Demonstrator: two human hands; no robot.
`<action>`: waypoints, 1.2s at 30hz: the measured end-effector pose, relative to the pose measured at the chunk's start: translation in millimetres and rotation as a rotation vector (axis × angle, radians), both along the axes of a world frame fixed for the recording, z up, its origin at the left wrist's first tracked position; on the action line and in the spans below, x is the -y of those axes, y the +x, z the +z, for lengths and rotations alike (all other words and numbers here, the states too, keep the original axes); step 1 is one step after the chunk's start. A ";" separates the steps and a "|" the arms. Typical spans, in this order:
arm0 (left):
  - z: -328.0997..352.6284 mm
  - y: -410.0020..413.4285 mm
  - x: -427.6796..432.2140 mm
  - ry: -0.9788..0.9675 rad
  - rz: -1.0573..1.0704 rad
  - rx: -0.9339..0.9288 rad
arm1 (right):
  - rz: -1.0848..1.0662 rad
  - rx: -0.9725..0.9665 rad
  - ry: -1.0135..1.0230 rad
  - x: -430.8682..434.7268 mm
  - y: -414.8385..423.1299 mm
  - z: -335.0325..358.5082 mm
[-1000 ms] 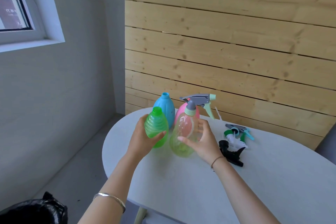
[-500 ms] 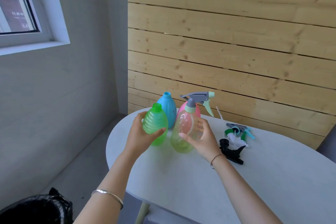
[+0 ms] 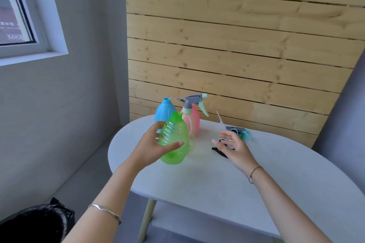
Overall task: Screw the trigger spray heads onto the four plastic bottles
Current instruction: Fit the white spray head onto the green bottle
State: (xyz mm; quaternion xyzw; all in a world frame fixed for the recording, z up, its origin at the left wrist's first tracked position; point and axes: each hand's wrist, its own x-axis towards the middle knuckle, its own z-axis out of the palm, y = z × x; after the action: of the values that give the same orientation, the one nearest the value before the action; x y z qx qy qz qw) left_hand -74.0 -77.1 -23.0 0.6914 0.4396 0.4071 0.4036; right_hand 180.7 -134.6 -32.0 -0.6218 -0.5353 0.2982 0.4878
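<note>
My left hand grips a ribbed green bottle with an open neck, tilted above the white table. Behind it stand an open blue bottle, a pink bottle and, in front of the pink one, a clear bottle wearing a grey and mint spray head. My right hand hovers with fingers spread over the loose heads: a black one partly under the palm, a grey-teal one beyond the fingers, and a white dip tube.
A plank wall runs close behind the table. A black bag sits on the floor at lower left, below a window. The table's rounded left edge lies just under the green bottle.
My right hand let go of the clear bottle with the spray head and moved right over the loose heads. My left hand drew the green bottle nearer and tilted it.
</note>
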 end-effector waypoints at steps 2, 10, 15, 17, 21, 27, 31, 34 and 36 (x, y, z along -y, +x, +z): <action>1.6 13.9 6.1 -0.006 -0.037 0.000 | -0.016 -0.006 0.001 7.5 9.5 2.5; -14.9 79.6 15.4 -0.012 -0.177 -0.091 | -0.138 -0.062 -0.041 25.1 64.8 -4.8; -30.2 105.0 7.9 -0.034 -0.184 -0.074 | -0.115 -0.081 -0.190 9.0 98.9 -15.0; -35.4 111.8 5.3 -0.019 -0.188 -0.088 | -0.085 -0.059 -0.233 -3.7 102.9 -16.9; -43.2 121.1 -2.2 0.014 -0.177 -0.092 | -0.020 -0.035 -0.303 -34.3 102.8 -19.6; -51.2 123.7 -9.1 0.013 -0.168 -0.092 | -0.039 0.204 -0.314 -71.0 99.6 -34.2; -50.6 125.5 -7.8 0.026 -0.175 -0.092 | -0.027 0.399 -0.326 -66.7 101.9 -44.5; -48.6 127.4 -3.1 0.037 -0.186 -0.103 | -0.049 0.438 -0.339 -49.2 103.1 -52.3; -46.9 127.9 1.4 0.042 -0.199 -0.121 | -0.046 0.425 -0.362 -30.9 101.4 -53.8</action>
State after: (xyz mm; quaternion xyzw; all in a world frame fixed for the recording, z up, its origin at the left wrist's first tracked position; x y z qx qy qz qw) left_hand 53.9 -78.5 -69.9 0.7633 0.3835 0.3319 0.4002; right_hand 282.1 -103.7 -85.9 -0.7595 -0.5493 0.2406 0.2520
